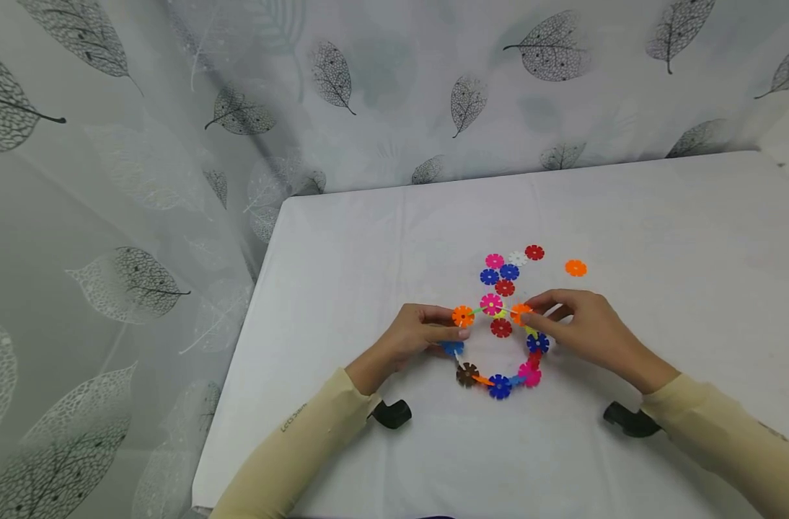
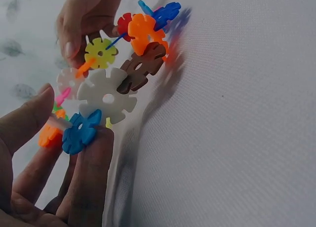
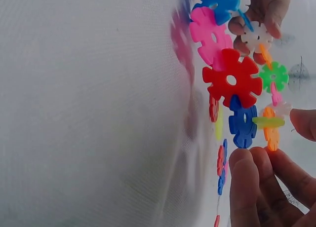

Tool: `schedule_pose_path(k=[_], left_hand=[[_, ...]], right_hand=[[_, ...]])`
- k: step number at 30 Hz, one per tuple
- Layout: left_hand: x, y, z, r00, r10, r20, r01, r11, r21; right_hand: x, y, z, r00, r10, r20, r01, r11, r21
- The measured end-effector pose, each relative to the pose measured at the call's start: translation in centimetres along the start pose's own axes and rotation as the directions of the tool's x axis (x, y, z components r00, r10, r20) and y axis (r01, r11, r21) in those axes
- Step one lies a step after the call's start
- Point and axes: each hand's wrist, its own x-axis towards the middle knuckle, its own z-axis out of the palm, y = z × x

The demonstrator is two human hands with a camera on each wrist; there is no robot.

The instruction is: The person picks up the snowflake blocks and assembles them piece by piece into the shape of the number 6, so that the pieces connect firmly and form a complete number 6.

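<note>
A closed ring of colourful plastic snowflake discs [image 1: 500, 387], slotted edge to edge, is held between both hands. My left hand [image 1: 410, 333] grips its left side by an orange disc [image 1: 463, 316] and a light blue disc [image 2: 81, 132]. In the left wrist view, the thumb lies on one side and the fingertips on the other, near a white disc [image 2: 107, 95]. The right hand [image 1: 579, 328] pinches the orange disc [image 3: 271, 129] at the ring's upper right. Its fingertips touch close to a dark blue disc [image 3: 243, 122]. A red disc [image 3: 232, 79] shows further along the ring.
Loose discs lie beyond the ring on the white table [image 1: 355, 245]: pink [image 1: 495, 261], blue [image 1: 509, 272], white [image 1: 517, 258] and red [image 1: 534, 252]. An orange disc [image 1: 575, 268] lies apart to the right. A leaf-patterned curtain [image 1: 394, 86] hangs behind.
</note>
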Motion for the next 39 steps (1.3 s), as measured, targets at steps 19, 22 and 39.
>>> schedule_pose_path(k=[19,22,39], left_hand=[[-0.6,-0.2,-0.5,1.000,0.007,-0.022,-0.007,1.000,-0.016],[-0.8,-0.1,-0.4,1.000,0.003,-0.030,-0.004,1.000,-0.027],[-0.9,-0.1,-0.6,0.999,0.018,-0.042,-0.021,0.996,-0.082]], right_hand=[[3.4,3.8,-5.0,0.966,0.133,-0.221,-0.112,0.988,0.102],[4.3,4.8,-6.3,0.956,0.181,-0.231,-0.153,0.979,0.131],[7.3,8.8,-7.6,0.951,0.297,0.080,-0.297,0.955,-0.015]])
